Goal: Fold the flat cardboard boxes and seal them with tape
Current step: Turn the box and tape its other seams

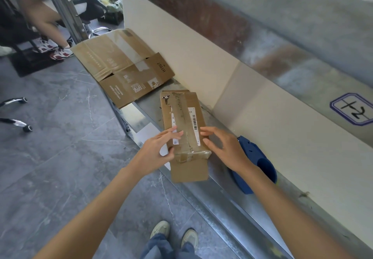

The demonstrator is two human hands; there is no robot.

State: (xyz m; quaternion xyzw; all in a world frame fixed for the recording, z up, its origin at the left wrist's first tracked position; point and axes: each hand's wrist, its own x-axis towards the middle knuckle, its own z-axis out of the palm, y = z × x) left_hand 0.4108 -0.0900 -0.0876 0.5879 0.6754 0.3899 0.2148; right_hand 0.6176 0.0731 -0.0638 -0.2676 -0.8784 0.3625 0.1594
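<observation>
A small brown cardboard box, folded into shape with old tape and a barcode label on top, rests on a metal ledge by the wall. My left hand touches its left near corner with straight fingers. On the box's right side, my right hand has relaxed, spread fingers at the top edge. Further back a larger flattened cardboard box lies on the same ledge, leaning toward the wall.
A blue tape dispenser lies on the ledge just right of my right wrist. A cream wall panel runs behind. A seated person's legs and chair wheels are at the left on the grey floor. My shoes show below.
</observation>
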